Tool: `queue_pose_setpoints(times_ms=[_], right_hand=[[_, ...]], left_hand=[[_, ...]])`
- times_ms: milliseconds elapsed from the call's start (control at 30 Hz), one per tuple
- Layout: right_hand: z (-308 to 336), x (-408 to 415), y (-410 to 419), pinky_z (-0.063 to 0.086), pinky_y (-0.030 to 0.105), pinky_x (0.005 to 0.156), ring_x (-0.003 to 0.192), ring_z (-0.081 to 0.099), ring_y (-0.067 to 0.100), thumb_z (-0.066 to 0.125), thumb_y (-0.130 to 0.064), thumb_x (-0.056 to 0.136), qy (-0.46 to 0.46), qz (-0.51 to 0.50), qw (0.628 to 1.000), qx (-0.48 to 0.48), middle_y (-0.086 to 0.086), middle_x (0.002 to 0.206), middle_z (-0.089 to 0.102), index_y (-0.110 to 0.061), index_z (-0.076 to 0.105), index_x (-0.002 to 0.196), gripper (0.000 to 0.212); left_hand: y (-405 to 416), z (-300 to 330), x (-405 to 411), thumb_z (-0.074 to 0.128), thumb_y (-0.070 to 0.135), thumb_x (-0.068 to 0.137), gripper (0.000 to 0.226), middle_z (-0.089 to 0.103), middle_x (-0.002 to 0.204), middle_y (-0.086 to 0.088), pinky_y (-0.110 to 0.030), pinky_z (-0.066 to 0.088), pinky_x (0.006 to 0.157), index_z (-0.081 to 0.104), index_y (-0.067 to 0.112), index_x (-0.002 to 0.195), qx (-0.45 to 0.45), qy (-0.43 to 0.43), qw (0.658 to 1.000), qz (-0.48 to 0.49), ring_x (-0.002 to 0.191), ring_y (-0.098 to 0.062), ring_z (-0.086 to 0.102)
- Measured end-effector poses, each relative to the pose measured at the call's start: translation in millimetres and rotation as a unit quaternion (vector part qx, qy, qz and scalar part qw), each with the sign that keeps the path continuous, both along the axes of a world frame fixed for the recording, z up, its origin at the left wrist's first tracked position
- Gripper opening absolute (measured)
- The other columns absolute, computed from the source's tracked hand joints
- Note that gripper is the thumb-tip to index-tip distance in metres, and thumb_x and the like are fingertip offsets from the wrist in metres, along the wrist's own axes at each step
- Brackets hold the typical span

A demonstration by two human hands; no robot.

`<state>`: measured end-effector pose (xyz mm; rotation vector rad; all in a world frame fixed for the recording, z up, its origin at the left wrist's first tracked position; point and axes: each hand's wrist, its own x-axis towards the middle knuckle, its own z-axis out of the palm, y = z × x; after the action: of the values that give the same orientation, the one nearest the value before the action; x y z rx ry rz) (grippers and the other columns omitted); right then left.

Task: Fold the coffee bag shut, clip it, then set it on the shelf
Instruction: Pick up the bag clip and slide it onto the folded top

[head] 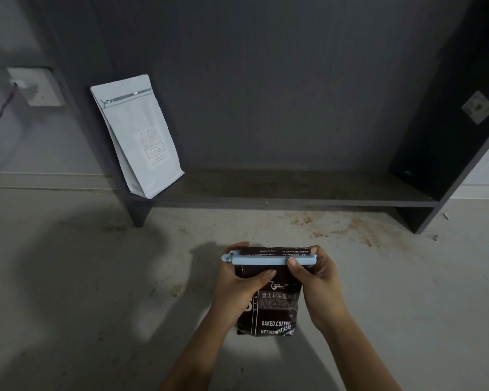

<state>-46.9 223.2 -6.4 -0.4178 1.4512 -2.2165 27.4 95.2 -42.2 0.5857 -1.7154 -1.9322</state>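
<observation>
A dark coffee bag (274,311) with white print stands low in the middle of the view, its top folded over. A light blue clip bar (266,260) lies across that fold. My left hand (237,280) grips the bag's upper left side, thumb on its front. My right hand (315,280) holds the right end of the clip, thumb pressed on the bar. The dark shelf board (294,190) runs behind, a short way beyond the bag.
A white pouch (139,136) leans at the shelf's left end. Dark side panels (441,153) frame the shelf. Brown stains (336,224) spot the pale surface in front of it. A wall socket with a cable (34,86) sits at far left.
</observation>
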Motion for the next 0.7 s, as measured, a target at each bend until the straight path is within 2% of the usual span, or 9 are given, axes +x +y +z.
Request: queue_pose_setpoints(times_ms=[167,267,367,433,500,567,633,700], right_hand=[[-1.8,-0.3,-2.1,0.054,0.021,0.053,0.058,0.062,0.01,0.055,0.012,0.079,0.009,-0.025,1.0,0.013,0.001,0.065,0.061,-0.012,0.042,0.074,0.028],[-4.1,0.2,-0.9,0.053,0.02,0.051,0.058,0.061,0.009,0.056,0.012,0.079,0.016,-0.033,0.999,0.021,0.004,0.067,0.059,-0.012,0.042,0.074,0.027],[-3.0,0.4,1.5,0.052,0.02,0.05,0.058,0.061,0.009,0.057,0.011,0.079,0.025,-0.033,0.999,0.035,0.005,0.068,0.058,-0.013,0.042,0.071,0.029],[-2.0,-0.9,2.3,0.051,0.019,0.05,0.059,0.061,0.011,0.059,0.009,0.078,0.04,-0.03,0.997,0.05,0.007,0.07,0.058,-0.012,0.042,0.073,0.027],[0.2,-1.6,3.2,0.051,0.016,0.054,0.068,0.061,0.015,0.064,0.004,0.077,0.092,-0.038,0.991,0.091,0.007,0.078,0.06,-0.011,0.046,0.08,0.023],[4.8,-3.1,6.0,0.047,0.009,0.069,0.083,0.059,0.008,0.071,-0.007,0.074,0.211,-0.07,0.96,0.172,-0.001,0.092,0.061,-0.019,0.05,0.092,0.029],[17.6,-5.6,8.9,0.036,0.003,0.082,0.098,0.051,-0.002,0.072,-0.023,0.074,0.348,-0.091,0.898,0.253,-0.015,0.103,0.057,-0.026,0.052,0.101,0.035],[29.8,-8.2,7.0,0.032,0.016,0.089,0.103,0.046,0.002,0.065,-0.043,0.074,0.464,-0.075,0.825,0.314,-0.02,0.103,0.055,-0.028,0.057,0.104,0.035]], left_hand=[[1.6,8.2,5.7,0.076,0.008,0.071,0.039,0.072,0.101,-0.013,-0.031,0.059,0.075,0.061,0.009,0.107,-0.025,-0.004,0.998,-0.057,0.093,-0.025,0.07],[3.2,11.2,10.4,0.068,0.026,0.074,0.033,0.073,0.096,-0.01,-0.028,0.058,0.069,0.062,0.013,0.104,-0.002,0.007,0.997,-0.072,0.088,-0.021,0.071],[1.2,10.4,13.2,0.068,0.054,0.067,0.048,0.074,0.085,-0.007,-0.026,0.058,0.063,0.066,0.015,0.096,0.062,0.032,0.996,-0.052,0.08,-0.02,0.072],[-2.3,8.2,12.8,0.074,0.059,0.058,0.062,0.075,0.087,-0.009,-0.031,0.059,0.066,0.067,0.011,0.098,0.091,0.051,0.993,-0.048,0.084,-0.026,0.071],[-4.3,7.1,13.0,0.077,0.059,0.054,0.071,0.075,0.087,-0.01,-0.035,0.059,0.07,0.066,0.005,0.099,0.101,0.057,0.992,-0.045,0.086,-0.031,0.07],[-6.7,5.7,13.3,0.078,0.059,0.053,0.072,0.074,0.084,-0.011,-0.035,0.058,0.07,0.066,0.003,0.096,0.101,0.057,0.993,-0.035,0.084,-0.032,0.069],[-7.0,7.0,14.0,0.078,0.057,0.055,0.07,0.074,0.084,-0.012,-0.033,0.058,0.068,0.066,0.001,0.095,0.096,0.061,0.993,-0.039,0.082,-0.031,0.069],[-6.4,10.0,14.4,0.077,0.052,0.059,0.067,0.074,0.081,-0.01,-0.029,0.057,0.064,0.064,-0.002,0.097,0.103,0.071,0.991,-0.05,0.078,-0.027,0.07]])
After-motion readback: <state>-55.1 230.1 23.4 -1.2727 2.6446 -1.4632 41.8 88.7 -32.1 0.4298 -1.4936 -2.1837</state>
